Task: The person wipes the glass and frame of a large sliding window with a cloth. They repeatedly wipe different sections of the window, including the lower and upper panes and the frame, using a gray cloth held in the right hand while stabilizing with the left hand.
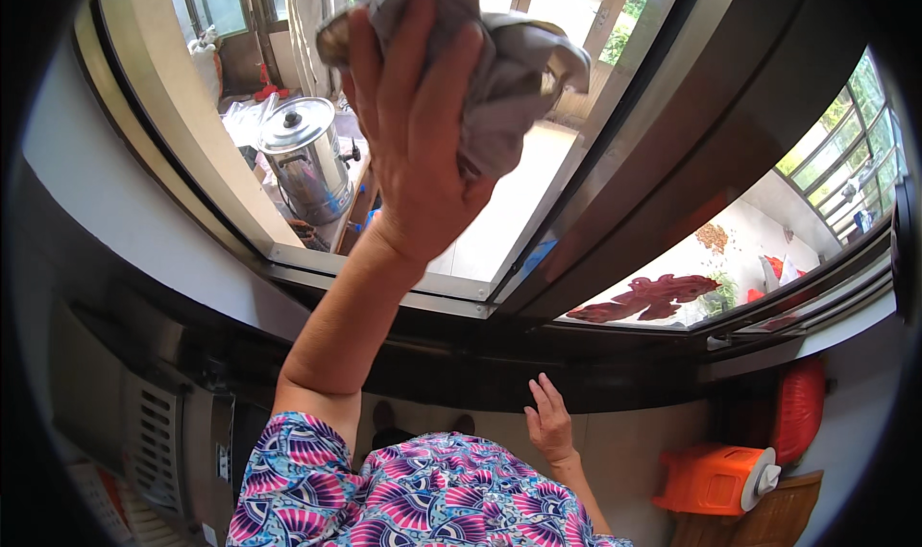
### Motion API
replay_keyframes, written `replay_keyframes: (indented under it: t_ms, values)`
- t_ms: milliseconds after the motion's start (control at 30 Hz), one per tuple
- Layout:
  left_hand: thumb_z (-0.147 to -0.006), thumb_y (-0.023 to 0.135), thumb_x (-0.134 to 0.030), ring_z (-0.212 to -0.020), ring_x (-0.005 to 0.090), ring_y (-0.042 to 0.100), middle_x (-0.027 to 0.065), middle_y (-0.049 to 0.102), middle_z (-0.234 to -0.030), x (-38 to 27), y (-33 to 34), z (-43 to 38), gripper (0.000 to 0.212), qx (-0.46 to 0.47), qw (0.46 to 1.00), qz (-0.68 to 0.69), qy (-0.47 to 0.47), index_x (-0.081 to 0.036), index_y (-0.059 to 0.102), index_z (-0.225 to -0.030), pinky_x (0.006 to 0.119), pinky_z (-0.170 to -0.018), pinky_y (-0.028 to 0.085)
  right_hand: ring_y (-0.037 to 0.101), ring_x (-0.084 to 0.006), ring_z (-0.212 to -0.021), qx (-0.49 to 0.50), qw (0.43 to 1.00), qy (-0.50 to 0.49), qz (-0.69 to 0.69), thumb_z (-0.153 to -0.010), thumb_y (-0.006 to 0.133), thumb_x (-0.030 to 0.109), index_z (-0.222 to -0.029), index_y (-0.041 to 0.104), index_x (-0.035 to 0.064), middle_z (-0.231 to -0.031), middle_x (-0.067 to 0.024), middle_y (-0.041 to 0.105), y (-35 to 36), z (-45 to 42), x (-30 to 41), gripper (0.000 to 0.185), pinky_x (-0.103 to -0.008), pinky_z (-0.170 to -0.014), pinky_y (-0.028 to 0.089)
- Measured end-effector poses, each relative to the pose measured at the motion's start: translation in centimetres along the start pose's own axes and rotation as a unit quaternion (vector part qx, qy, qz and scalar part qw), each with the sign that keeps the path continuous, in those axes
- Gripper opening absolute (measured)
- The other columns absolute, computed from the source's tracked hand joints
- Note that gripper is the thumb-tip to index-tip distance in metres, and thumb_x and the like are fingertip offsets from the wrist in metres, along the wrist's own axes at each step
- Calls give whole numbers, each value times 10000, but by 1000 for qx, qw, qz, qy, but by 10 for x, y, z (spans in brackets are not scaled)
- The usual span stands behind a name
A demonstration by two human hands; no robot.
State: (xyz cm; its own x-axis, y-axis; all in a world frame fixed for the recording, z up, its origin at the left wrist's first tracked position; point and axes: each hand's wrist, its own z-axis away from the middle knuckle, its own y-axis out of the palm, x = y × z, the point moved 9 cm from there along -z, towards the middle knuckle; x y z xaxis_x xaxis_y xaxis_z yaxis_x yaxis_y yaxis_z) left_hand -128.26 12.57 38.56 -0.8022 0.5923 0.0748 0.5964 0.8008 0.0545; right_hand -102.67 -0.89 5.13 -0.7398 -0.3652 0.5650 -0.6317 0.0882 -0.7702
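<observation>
My left hand (425, 136) is raised high and grips a crumpled grey cloth (497, 107). It is up before a window pane with a silvery metal frame (382, 285). I cannot tell whether the cloth touches the glass. Lower down, near the dark ledge (461, 374) under the window, my right hand (551, 421) hangs with its fingers extended and holds nothing. A thick dark window post (612, 165) stands to the right of the raised hand.
Beyond the window stands a lidded stainless steel urn (306, 161) with a tap. A dark red irregular shape (648, 298) shows through the right pane. At lower left is a slotted metal appliance (155, 439); at lower right, an orange container (709, 478) and a red object (799, 410).
</observation>
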Motion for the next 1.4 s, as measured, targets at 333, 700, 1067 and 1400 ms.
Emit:
replay_keyframes:
  t_ms: [333, 700, 1067, 1400]
  values:
    - [-868, 536, -222, -1440, 183, 266, -55, 498, -1399, -80, 12, 359, 382, 457, 886, 11, 77, -242, 617, -1242, 524, -1202, 38, 557, -378, -1166, 19, 999, 28, 18, -802, 633, 20, -1297, 549, 18, -1345, -213, 516, 5, 10, -7, 502, -400, -962, 491]
    - [-869, 617, -256, -1400, 465, 244, 224, 367, -1476, 83, -69, 88, 540, 65, 994, -20, -88, -37, 479, -1343, 576, -1141, 127, 541, -370, -1189, 12, 1000, -17, -9, -803, 640, 22, -1312, 539, 39, -1355, -201, 509, 21, -26, 12, 520, -406, -988, 473]
    - [-772, 664, -145, -1223, 306, 437, 9, 539, -1230, 18, -65, 369, 372, 420, 900, -63, -93, -230, 658, -1134, 534, -1068, 308, 543, -374, -1184, 54, 997, -49, -1, -776, 671, 17, -1319, 532, 51, -1354, -203, 508, 45, -40, 30, 561, -411, -989, 472]
    - [-821, 539, 2, -1333, 448, 333, 212, 413, -1405, 108, -127, 209, 504, 187, 962, -127, -151, -46, 485, -1320, 568, -1121, 215, 545, -373, -1183, 28, 999, -33, -4, -797, 642, 18, -1302, 551, 33, -1349, -208, 515, 37, -50, 25, 513, -409, -981, 475]
